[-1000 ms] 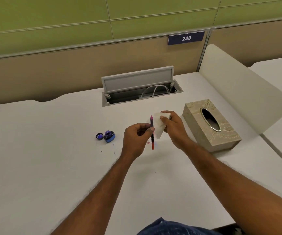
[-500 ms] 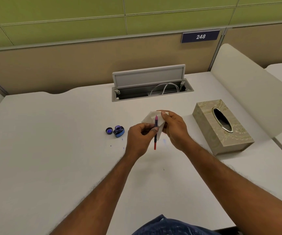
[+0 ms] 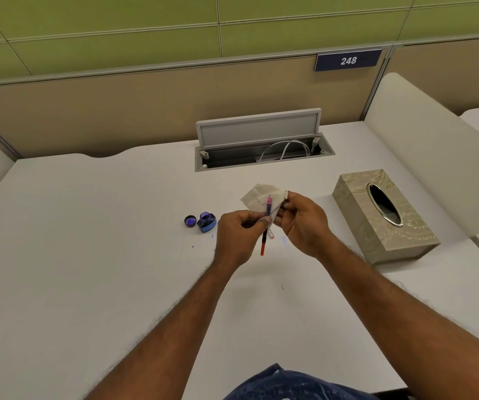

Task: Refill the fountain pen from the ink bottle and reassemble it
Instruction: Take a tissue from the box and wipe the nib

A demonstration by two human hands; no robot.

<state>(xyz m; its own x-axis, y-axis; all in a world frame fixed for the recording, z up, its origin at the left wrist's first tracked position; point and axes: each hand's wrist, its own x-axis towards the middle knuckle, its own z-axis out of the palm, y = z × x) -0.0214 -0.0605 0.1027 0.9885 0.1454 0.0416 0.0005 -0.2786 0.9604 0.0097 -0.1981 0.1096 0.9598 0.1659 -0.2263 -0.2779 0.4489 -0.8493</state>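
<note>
The curled fingers of the left hand (image 3: pixel 239 238) are covering the middle of the slim fountain pen (image 3: pixel 263 247) with its pink tip and red end, and the right hand (image 3: pixel 304 223) is hiding one edge of the creased white paper tissue (image 3: pixel 257 199). A tiny pinkish piece (image 3: pixel 271 235) is lying half hidden beneath the hands, too small to identify. The ink level in the small blue glass ink bottle (image 3: pixel 207 222) is showing too small to judge. Both forearms are running off the bottom edge, which is also cutting off the near side of the white desk (image 3: pixel 88 255).

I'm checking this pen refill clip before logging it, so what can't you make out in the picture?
Head view only:
- pen nib: too small to tell if ink remains; the left hand covers its middle.
- ink bottle: fill level too small to read.
- tissue: part hidden under the right hand.
</note>
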